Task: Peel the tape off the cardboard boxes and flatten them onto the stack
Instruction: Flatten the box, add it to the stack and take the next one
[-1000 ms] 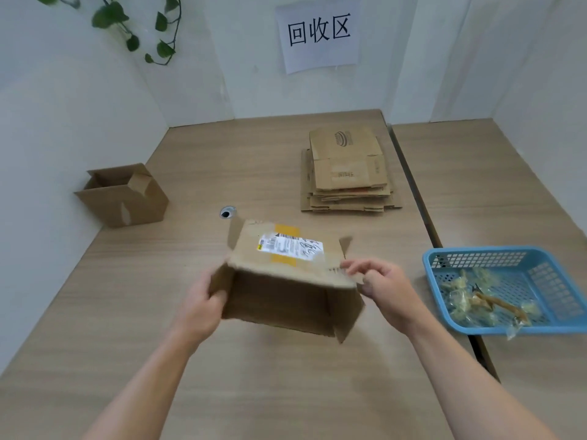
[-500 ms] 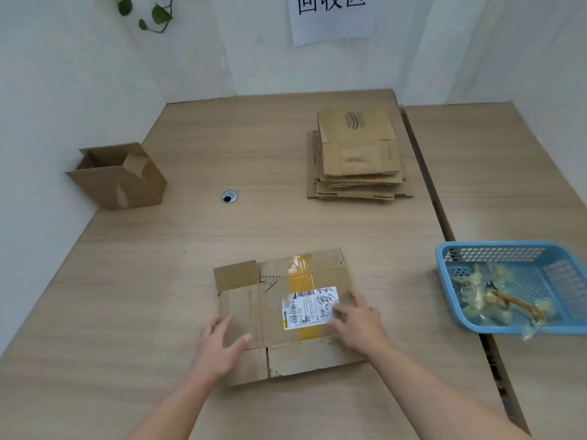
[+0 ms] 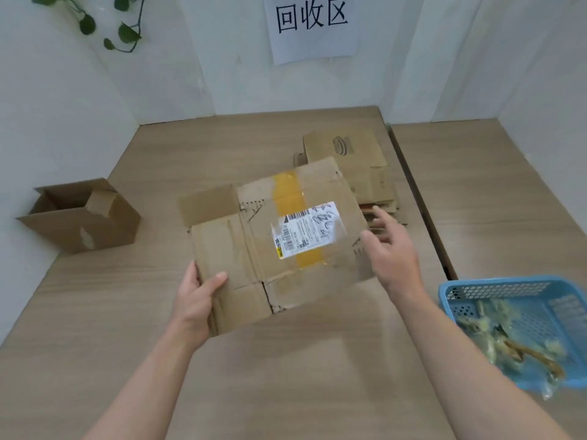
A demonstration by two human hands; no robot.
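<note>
A flattened cardboard box (image 3: 254, 249) with a white shipping label and a strip of yellow tape is lifted above the table, tilted. My left hand (image 3: 198, 293) grips its near left edge, thumb on top. My right hand (image 3: 389, 249) is at the box's right edge with fingers spread and loosely bent, blurred; it does not clearly grip anything. Behind the box lies the stack of flattened boxes (image 3: 359, 166), partly hidden by it. An open, unflattened box (image 3: 85, 217) stands by the left wall.
A blue plastic basket (image 3: 495, 287) with crumpled peeled tape sits at the right, across the seam between two tables. A paper sign hangs on the back wall, with a plant top left. White walls close in the left, back and right sides.
The box was pressed flat on the table under both hands; now my left hand has lifted it up and away toward the stack, and my right hand has come off its top.
</note>
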